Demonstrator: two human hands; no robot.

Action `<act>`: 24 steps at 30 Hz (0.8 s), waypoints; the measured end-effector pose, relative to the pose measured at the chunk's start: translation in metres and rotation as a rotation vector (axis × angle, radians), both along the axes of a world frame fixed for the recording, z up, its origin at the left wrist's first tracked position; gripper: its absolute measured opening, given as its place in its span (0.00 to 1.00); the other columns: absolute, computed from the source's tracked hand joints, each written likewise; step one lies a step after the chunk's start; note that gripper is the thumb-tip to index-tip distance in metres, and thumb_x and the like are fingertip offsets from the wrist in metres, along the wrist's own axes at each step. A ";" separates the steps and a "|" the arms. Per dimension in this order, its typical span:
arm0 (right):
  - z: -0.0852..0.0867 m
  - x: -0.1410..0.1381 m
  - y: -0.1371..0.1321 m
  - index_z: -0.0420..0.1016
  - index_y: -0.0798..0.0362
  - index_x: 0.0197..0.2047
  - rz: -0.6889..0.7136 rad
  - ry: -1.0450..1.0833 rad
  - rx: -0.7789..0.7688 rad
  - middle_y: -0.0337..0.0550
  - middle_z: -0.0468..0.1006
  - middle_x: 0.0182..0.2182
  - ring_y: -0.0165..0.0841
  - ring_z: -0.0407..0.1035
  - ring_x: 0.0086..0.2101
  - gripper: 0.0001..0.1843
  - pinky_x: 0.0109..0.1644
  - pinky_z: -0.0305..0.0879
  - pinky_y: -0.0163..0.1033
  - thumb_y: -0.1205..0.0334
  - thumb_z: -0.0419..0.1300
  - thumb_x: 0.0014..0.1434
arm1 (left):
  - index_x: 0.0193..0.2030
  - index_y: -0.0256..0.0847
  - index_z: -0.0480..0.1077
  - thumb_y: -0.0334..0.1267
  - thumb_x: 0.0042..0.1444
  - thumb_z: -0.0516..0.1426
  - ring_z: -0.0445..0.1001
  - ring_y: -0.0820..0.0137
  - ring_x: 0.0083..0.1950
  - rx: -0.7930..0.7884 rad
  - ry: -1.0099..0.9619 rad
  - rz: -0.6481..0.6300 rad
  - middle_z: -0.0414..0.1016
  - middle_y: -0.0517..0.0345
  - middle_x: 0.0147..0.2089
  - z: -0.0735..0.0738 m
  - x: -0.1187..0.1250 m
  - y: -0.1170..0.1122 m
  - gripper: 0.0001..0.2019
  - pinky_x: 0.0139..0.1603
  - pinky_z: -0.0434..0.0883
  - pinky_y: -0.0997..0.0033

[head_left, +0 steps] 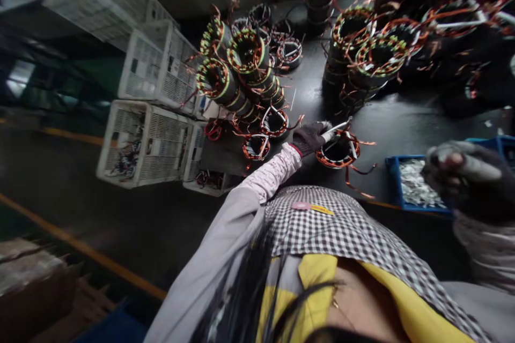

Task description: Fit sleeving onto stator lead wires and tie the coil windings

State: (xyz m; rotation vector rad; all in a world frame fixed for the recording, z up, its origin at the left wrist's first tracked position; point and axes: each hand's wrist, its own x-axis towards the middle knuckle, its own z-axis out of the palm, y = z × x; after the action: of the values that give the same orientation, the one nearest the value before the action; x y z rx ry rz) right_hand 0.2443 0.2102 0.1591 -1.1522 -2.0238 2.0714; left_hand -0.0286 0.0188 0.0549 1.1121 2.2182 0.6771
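My left hand (309, 138), in a dark glove, reaches to a motor stator (338, 151) with a copper winding and loose leads. Its fingers are closed around a white-sleeved lead at the stator's upper left rim. My right hand (462, 169), gloved with bare or wrapped fingertips showing, is raised at the right and smeared by motion. Its fingers are curled, and whatever is between them is hidden. Just left of that hand sits a blue tray (396, 179) full of small silvery pieces, partly covered by the hand.
Two small stators (256, 147) lie left of my left hand. Behind them stand tall stacks of stators (247, 53), with further stacks (378, 59) at the back right. White plastic crates (140, 142) are piled beside the dark worktable (308, 83) on the left.
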 end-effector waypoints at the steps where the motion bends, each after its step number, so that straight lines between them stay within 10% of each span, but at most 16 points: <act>1: 0.005 -0.001 0.002 0.80 0.45 0.29 0.031 -0.051 0.057 0.45 0.75 0.23 0.36 0.67 0.23 0.29 0.25 0.63 0.43 0.30 0.80 0.44 | 0.56 0.42 0.86 0.40 0.73 0.63 0.85 0.60 0.55 0.025 -0.047 -0.004 0.89 0.50 0.55 0.001 -0.001 0.000 0.12 0.58 0.76 0.65; 10: -0.050 -0.107 -0.082 0.87 0.52 0.61 0.694 -0.389 0.958 0.59 0.87 0.56 0.47 0.82 0.50 0.25 0.51 0.72 0.45 0.53 0.54 0.74 | 0.43 0.37 0.82 0.35 0.61 0.66 0.78 0.71 0.36 0.127 -0.507 -0.027 0.84 0.58 0.37 -0.013 -0.027 0.016 0.06 0.43 0.76 0.69; 14: -0.059 -0.141 -0.088 0.88 0.48 0.59 0.908 -0.536 1.032 0.54 0.89 0.52 0.44 0.82 0.44 0.24 0.44 0.69 0.41 0.51 0.54 0.74 | 0.41 0.37 0.81 0.33 0.60 0.64 0.77 0.71 0.37 0.189 -0.524 -0.055 0.83 0.60 0.37 -0.022 -0.031 0.020 0.04 0.44 0.75 0.69; 24: -0.037 -0.155 -0.106 0.87 0.56 0.59 0.917 -0.682 1.012 0.62 0.88 0.53 0.48 0.82 0.49 0.26 0.47 0.69 0.43 0.50 0.53 0.76 | 0.49 0.36 0.85 0.39 0.63 0.65 0.81 0.66 0.47 0.161 -0.213 -0.142 0.88 0.53 0.48 -0.016 -0.031 0.019 0.12 0.49 0.73 0.70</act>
State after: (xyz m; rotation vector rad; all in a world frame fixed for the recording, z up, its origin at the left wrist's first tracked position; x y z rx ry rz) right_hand 0.0896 0.1041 0.1221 -0.7729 -3.6548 0.2896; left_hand -0.0591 0.0382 0.0385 1.2037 1.9137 0.8809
